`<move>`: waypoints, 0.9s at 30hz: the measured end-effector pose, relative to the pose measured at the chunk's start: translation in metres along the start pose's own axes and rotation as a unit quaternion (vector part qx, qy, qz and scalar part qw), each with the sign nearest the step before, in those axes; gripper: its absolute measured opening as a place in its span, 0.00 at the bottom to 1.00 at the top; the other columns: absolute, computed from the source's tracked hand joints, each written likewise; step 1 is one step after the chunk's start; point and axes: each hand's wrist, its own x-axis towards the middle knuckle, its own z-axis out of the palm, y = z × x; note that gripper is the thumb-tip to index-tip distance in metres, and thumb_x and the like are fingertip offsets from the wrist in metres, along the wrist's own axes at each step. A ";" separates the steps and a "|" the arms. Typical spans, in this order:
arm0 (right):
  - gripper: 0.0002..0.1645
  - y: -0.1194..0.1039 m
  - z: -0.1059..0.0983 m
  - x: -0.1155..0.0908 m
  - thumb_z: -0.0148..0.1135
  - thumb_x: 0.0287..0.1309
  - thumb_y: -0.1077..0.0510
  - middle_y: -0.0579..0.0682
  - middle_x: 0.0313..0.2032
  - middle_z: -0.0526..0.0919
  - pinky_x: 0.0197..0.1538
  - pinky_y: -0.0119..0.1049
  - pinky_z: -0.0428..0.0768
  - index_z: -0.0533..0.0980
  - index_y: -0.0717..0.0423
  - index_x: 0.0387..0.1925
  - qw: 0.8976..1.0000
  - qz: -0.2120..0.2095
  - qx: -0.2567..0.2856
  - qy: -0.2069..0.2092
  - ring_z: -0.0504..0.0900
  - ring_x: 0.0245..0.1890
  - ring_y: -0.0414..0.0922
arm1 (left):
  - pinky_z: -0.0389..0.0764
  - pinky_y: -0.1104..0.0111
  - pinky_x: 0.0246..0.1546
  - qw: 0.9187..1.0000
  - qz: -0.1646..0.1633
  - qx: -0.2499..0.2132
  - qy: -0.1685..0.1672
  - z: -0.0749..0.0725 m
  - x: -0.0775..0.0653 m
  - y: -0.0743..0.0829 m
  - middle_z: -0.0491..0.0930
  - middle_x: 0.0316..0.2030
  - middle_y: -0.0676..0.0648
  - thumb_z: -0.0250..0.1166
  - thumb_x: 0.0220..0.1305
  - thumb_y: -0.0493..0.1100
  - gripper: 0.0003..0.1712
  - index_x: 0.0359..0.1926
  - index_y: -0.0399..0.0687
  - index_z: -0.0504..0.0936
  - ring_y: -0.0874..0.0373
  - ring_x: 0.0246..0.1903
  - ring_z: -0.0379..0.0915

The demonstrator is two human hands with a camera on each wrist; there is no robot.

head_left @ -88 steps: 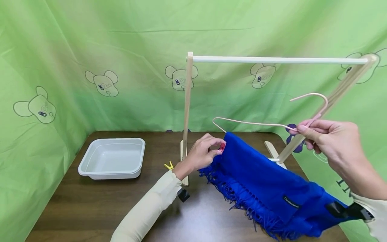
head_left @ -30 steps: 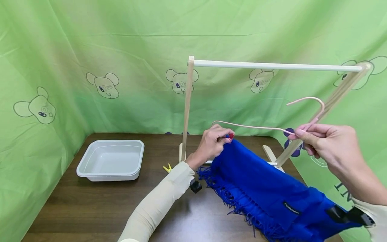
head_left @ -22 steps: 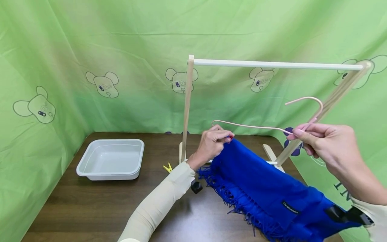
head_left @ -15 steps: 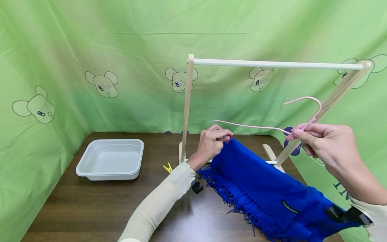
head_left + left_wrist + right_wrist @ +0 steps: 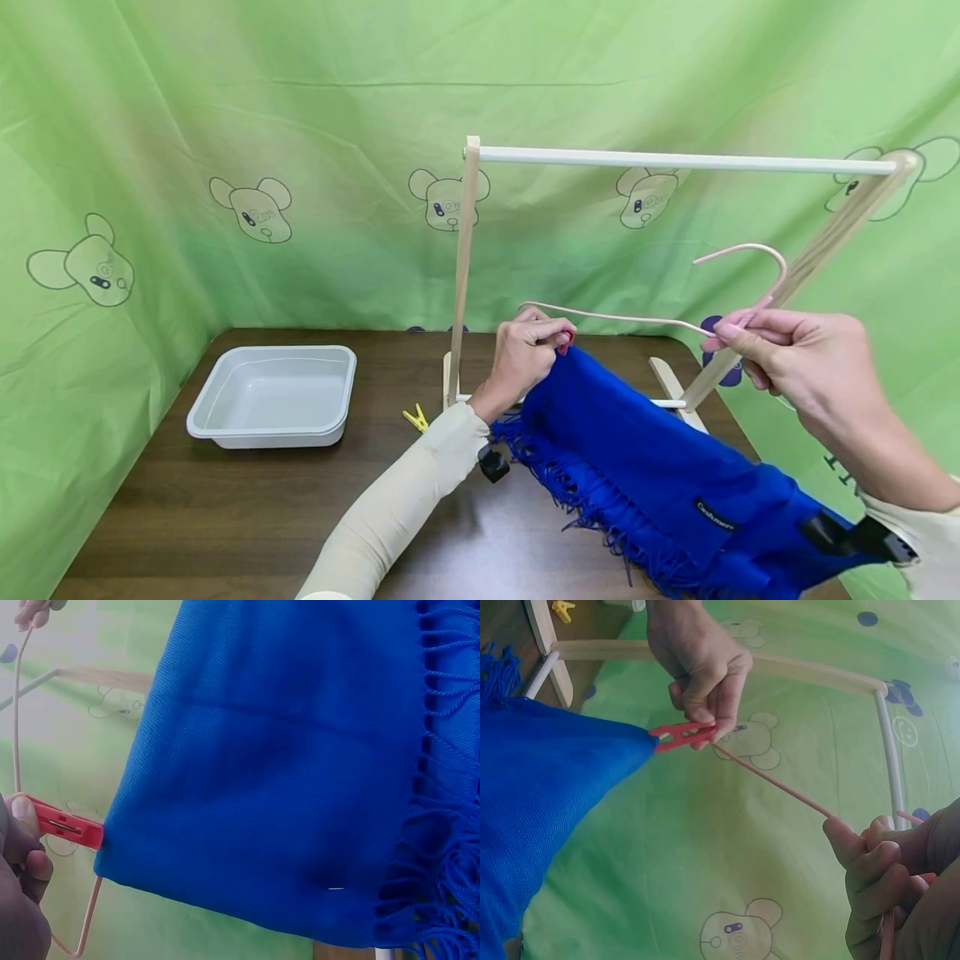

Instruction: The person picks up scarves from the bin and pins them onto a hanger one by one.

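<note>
A blue fringed scarf (image 5: 637, 442) with a black label is draped over a pink wire hanger (image 5: 752, 247), below its left arm. My right hand (image 5: 817, 358) grips the hanger near its neck, hook pointing up and left. At the hanger's left end my left hand (image 5: 521, 354) pinches a red clothespin (image 5: 71, 825) between thumb and fingers. In the left wrist view the clothespin's tip meets the scarf's folded edge by the corner, close to the hanger wire. From the right wrist view, the clothespin (image 5: 682, 735) bites on the gathered scarf corner.
Behind the hands stands a wooden rack with a white top rod (image 5: 675, 160). A white plastic basin (image 5: 262, 435) sits on the brown table (image 5: 225, 517) at left. One yellow clothespin (image 5: 417, 418) lies by the rack's left foot. Green printed curtain surrounds the table.
Since the oldest frame, my left hand has moved up and right with the red clothespin to the scarf's top corner. My right hand and the hanger have shifted slightly left.
</note>
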 end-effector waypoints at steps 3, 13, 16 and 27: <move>0.12 -0.001 0.002 -0.001 0.63 0.54 0.57 0.39 0.23 0.86 0.15 0.38 0.61 0.82 0.63 0.35 1.000 -0.004 -0.001 0.000 0.66 0.10 0.43 | 0.71 0.85 0.27 1.000 -0.009 0.003 0.000 0.000 0.000 0.000 0.81 0.21 0.54 0.65 0.56 0.37 0.07 0.28 0.51 0.88 0.67 0.28 0.71; 0.13 -0.004 0.007 -0.003 0.65 0.53 0.56 0.39 0.20 0.84 0.15 0.37 0.58 0.82 0.63 0.34 0.999 -0.026 -0.014 0.017 0.64 0.11 0.42 | 0.70 0.86 0.26 0.998 -0.047 0.028 -0.009 0.000 -0.001 0.002 0.79 0.21 0.55 0.66 0.53 0.36 0.07 0.28 0.52 0.88 0.68 0.26 0.70; 0.14 -0.005 0.009 -0.003 0.65 0.52 0.56 0.40 0.20 0.85 0.15 0.37 0.59 0.81 0.64 0.36 0.999 -0.026 -0.010 0.024 0.65 0.11 0.42 | 0.70 0.86 0.27 0.997 -0.064 0.037 -0.016 0.001 -0.001 0.003 0.80 0.21 0.55 0.66 0.52 0.36 0.08 0.28 0.54 0.88 0.68 0.27 0.71; 0.17 -0.008 0.015 -0.005 0.66 0.52 0.52 0.39 0.24 0.86 0.18 0.30 0.73 0.82 0.62 0.38 0.998 -0.028 -0.028 0.040 0.69 0.13 0.39 | 0.70 0.86 0.26 0.994 -0.089 0.055 0.013 0.006 -0.005 0.003 0.80 0.19 0.56 0.66 0.50 0.34 0.10 0.23 0.56 0.87 0.70 0.23 0.72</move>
